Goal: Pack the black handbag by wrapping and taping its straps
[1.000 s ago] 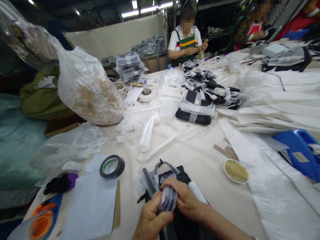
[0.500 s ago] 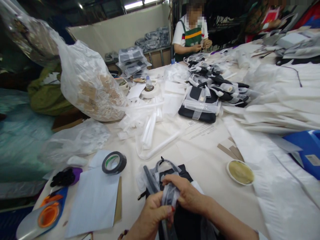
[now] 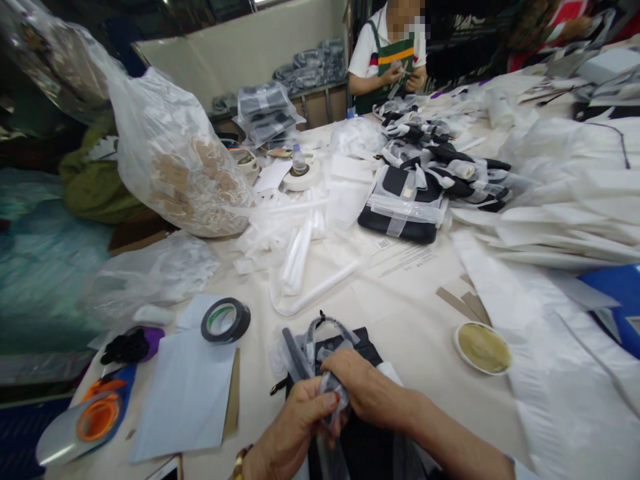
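Observation:
A black bag (image 3: pixel 367 440) lies on the table in front of me, its looped handle (image 3: pixel 333 320) standing up at the far end. Above the bag, my left hand (image 3: pixel 303 417) pinches a strap wrapped in see-through plastic (image 3: pixel 333 390) between thumb and fingers. From the other side my right hand (image 3: pixel 367 393) is closed on the same wrapped strap, its fingers curled over the top. Beside my left hand, another length of the plastic-covered strap (image 3: pixel 295 353) runs along the bag's left edge. My palms and some fingertips are hidden.
Black tape (image 3: pixel 243 323) and pale blue sheets (image 3: pixel 185 393) lie left, near orange-handled scissors (image 3: pixel 100 417). A yellowish dish (image 3: pixel 483 348) sits right. Further back are a wrapped black bag (image 3: pixel 400 207), white sheets (image 3: pixel 575 227) and a bulging plastic sack (image 3: pixel 175 160). A co-worker (image 3: pixel 387 60) stands across the table.
Both hands have drawn slightly closer together on the wrapped strap, and the plastic between them looks more bunched. The view has shifted a little. The co-worker's hands have moved up.

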A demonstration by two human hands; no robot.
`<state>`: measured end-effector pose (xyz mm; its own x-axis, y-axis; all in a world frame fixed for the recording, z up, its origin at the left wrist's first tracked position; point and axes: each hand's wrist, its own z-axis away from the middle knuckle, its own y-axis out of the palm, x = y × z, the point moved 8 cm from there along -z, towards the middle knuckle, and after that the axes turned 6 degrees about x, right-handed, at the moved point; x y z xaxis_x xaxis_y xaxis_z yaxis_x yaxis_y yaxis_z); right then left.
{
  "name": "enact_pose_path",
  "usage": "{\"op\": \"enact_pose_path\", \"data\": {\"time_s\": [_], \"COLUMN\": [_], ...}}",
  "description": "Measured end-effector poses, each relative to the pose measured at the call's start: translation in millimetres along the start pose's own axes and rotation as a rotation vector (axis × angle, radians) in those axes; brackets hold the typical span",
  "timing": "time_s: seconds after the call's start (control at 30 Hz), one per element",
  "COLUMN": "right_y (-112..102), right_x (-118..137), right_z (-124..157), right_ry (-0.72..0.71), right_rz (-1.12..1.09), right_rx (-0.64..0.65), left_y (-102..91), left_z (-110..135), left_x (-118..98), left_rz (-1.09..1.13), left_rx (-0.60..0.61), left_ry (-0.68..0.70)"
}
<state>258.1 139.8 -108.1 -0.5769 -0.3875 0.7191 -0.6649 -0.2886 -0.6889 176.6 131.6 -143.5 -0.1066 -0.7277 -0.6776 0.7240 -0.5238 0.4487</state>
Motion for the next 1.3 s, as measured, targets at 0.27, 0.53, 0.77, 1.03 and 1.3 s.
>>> {"op": "enact_pose_path", "data": {"time_s": [0.27,0.53,0.77,1.03,1.3], "right_y": [-29,11,20,97,122], "right_x": [-8,28,28,53,68], "right_z": [93,115,90,30,-74], "right_ry": [0.421,0.539,0.731,0.844,0.487], "right_rz": [0.293,0.641,0.520,-0.973,-1.234], "right_rx": [-0.227,-0.335,-0.308,-0.341,-0.660], "left_y": [-18.5,-22.2,-4.8,18.7,37.0], "left_z": [-1,-15,-24,-35,-39], "left_x": [-17,-39,-57,-59,-44], "left_rz": [-0.083,-0.102,-0.243,-0.455,-0.674], "left_rx": [-0.066,-0.020,-0.021,-0.032,-0.062], "left_ry": [0.020,-0.075,-0.177,-0.261,-0.277]}}
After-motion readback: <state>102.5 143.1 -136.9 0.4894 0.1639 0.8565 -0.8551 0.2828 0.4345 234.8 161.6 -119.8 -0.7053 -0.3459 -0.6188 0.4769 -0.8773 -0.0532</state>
